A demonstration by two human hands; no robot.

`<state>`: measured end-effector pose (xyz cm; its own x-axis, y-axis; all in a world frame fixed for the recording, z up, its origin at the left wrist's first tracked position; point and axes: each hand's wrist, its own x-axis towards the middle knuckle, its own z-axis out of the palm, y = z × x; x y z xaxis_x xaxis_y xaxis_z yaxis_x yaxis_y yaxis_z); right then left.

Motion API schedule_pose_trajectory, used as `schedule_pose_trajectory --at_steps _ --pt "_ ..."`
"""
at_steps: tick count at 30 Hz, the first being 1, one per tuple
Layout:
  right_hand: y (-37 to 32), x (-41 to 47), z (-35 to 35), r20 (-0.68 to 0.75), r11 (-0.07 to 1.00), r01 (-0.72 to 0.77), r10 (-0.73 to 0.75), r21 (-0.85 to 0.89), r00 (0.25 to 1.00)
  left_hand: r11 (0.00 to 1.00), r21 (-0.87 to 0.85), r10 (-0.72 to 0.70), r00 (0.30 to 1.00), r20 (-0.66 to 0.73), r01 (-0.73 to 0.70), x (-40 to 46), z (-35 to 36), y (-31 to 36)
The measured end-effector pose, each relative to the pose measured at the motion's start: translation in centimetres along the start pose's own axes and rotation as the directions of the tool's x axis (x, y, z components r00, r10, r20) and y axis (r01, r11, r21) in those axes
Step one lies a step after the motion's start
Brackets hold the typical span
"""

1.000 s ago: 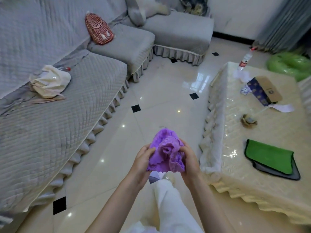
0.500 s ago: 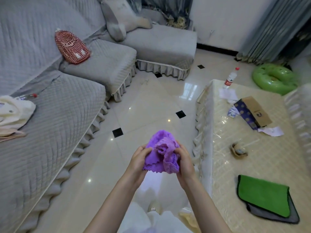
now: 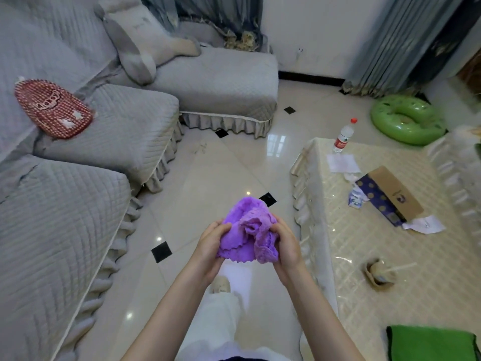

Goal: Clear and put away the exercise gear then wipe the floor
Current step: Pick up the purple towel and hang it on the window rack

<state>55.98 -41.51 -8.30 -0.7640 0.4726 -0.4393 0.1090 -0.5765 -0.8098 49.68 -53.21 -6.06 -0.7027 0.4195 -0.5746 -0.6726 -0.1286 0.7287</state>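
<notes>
While both hands met in front of the body: a bunched purple cloth [image 3: 242, 230] was held between them, above the glossy tiled floor [image 3: 208, 178].
Left hand [image 3: 209, 246]: fingers curled round the cloth's left side, thumb on top near the upper edge.
Right hand [image 3: 286, 246]: fingers curled into the cloth's crumpled right side, gripping a fold.
Cloth: scalloped edge hung below the hands; it touched nothing else, and sat between the sofa and the table in the view.
Below the hands: a white trouser leg [image 3: 221, 321] and a pale shoe [image 3: 220, 284] on the floor.
Left of view: grey quilted sofa [image 3: 65, 230] with frilled skirt; a red patterned bag [image 3: 52, 108] leaned against its backrest; a grey cushion [image 3: 135, 37] lay further back at the corner.
Right of view: low table [image 3: 390, 256] under a cream patterned cover.
On the table: a clear bottle [image 3: 343, 135] with red cap at the far corner, upright; a cardboard box [image 3: 390, 196] lying flat with papers beside it; a small crumpled brown item [image 3: 378, 274], not identifiable; a green folded cloth [image 3: 432, 343] at the near edge.
Far right floor: a green inflatable ring [image 3: 406, 121] near the curtains [image 3: 390, 35].
</notes>
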Motion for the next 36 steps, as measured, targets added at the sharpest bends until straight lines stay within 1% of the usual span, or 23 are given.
schedule_pose_trajectory --at_steps 3,5,8,10,14,18,24,28,32,36 --pt "-2.7 5.6 2.2 -0.009 1.0 0.022 -0.022 0.006 1.0 0.999 0.051 -0.003 1.0 0.013 0.002 5.3 1.4 4.0" --pt "-4.4 8.9 3.4 -0.04 0.999 0.027 -0.026 0.032 0.999 0.997 0.07 -0.015 1.0 0.02 0.013 8.6 2.4 6.3" --pt "-7.0 13.5 4.5 -0.075 0.995 0.044 -0.037 0.091 0.996 0.994 0.107 -0.043 0.997 0.06 0.036 13.1 4.2 9.8" --pt "-8.9 16.2 4.8 -0.092 0.992 0.071 -0.062 0.1 0.994 0.992 0.118 -0.053 0.995 0.08 0.044 15.9 5.7 11.9" --pt "-12.6 21.7 4.8 -0.137 0.992 0.104 -0.093 0.076 0.986 0.991 0.126 -0.066 0.989 0.132 0.05 21.3 8.9 14.9" --pt "-15.5 28.1 4.0 -0.17 0.991 0.106 -0.09 0.084 0.981 0.989 0.132 -0.084 0.986 0.143 0.065 27.2 12.3 16.9" --pt "-22.2 38.2 1.9 -0.16 0.996 0.064 -0.052 0.066 0.986 0.992 0.107 -0.08 0.99 0.114 0.068 36.9 19.2 19.8" --pt "-26.3 44.1 -0.1 -0.157 0.999 0.017 -0.024 -0.042 0.987 0.99 0.113 -0.094 0.99 0.102 0.083 42.0 23.8 21.7" --pt "-30.6 50.1 -1.6 -0.129 0.991 0.016 -0.034 -0.135 0.991 0.994 0.076 -0.084 0.993 0.087 0.078 47.1 28.2 23.9" --pt "-34.1 55.2 -2.2 -0.124 0.985 0.032 -0.053 -0.171 0.991 0.994 0.077 -0.08 0.993 0.089 0.073 51.7 31.6 25.8"
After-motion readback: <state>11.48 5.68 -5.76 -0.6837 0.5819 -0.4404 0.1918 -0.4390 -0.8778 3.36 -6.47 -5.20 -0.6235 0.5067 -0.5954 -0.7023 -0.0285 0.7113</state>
